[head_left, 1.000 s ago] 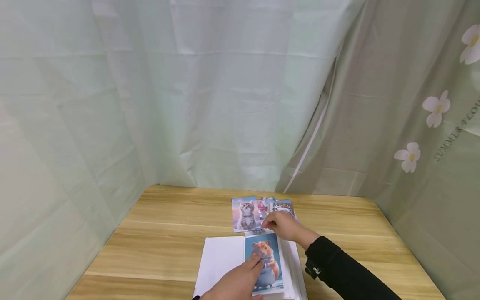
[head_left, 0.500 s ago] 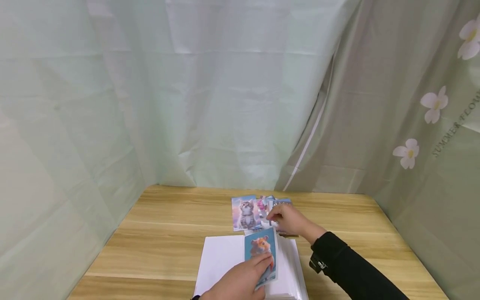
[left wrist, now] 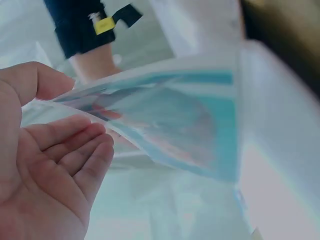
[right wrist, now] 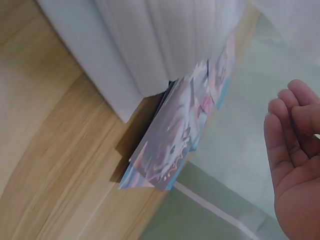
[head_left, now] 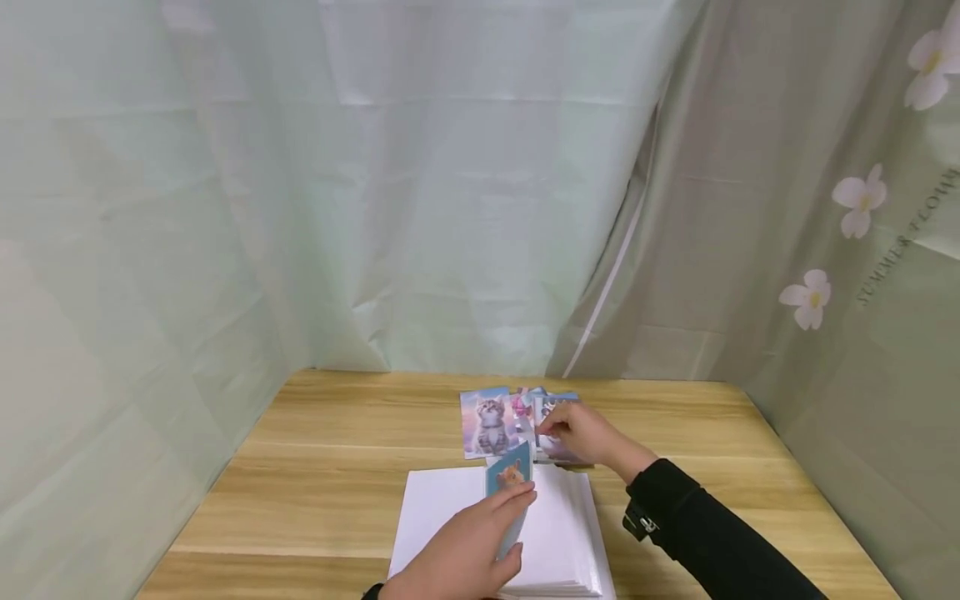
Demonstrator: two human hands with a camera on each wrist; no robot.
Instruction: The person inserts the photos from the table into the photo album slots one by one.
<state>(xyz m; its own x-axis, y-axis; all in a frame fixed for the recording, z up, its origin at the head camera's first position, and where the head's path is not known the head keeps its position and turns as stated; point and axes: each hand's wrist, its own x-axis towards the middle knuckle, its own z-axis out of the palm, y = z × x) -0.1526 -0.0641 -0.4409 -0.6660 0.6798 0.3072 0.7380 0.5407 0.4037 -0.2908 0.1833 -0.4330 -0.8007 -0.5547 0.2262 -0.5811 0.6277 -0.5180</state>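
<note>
A white photo album lies open on the table. My left hand pinches the free edge of a clear album page between thumb and fingers. That page holds a hamster picture and stands tilted up from the stack of leaves. My right hand hovers beyond the album, over several loose picture cards. Its fingers are loosely curled and hold nothing in the right wrist view. At the left of the cards lies a kitten card.
The wooden table extends on both sides of the album. Pale curtains hang behind and beside it, with white flowers printed at the right. More white leaves lie on the album's right side.
My left hand has lifted the hamster page from lying flat to steeply tilted, swinging it left and uncovering white leaves. My right hand has shifted slightly right and away from the page.
</note>
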